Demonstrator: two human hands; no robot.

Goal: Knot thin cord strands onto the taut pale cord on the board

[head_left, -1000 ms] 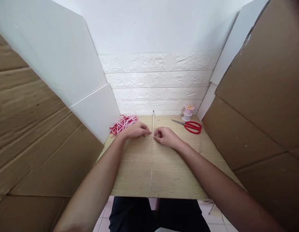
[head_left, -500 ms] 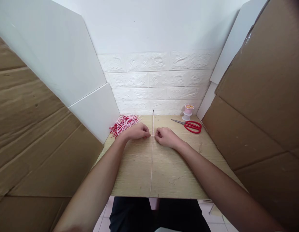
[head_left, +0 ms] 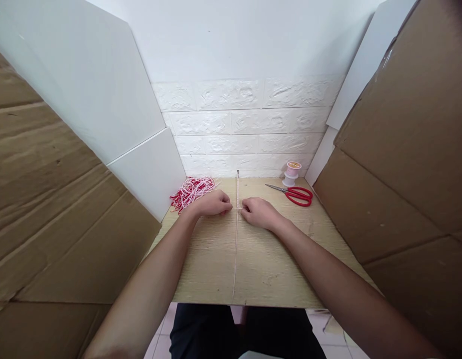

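Observation:
A pale braided cord point(head_left: 236, 239) runs straight from a small nail point(head_left: 237, 171) at the back of the wooden table toward its front edge. My left hand point(head_left: 215, 203) is closed in a pinch just left of the cord, and my right hand point(head_left: 258, 212) pinches close on its right. Between them a thin pale thread point(head_left: 234, 208) crosses the cord, one end running into each pinch. The thread ends are hidden by my fingers.
A heap of red and pink-white cords point(head_left: 189, 192) lies at the back left. Red-handled scissors point(head_left: 298, 195) and stacked thread spools point(head_left: 291, 173) are at the back right. Cardboard panels point(head_left: 59, 199) flank both sides, and a white brick-patterned wall point(head_left: 231, 122) closes the back.
Both hands stay beside the cord in their pinches, with only slight finger movement. The whole view has shifted very slightly; cord, scissors and spools remain in place.

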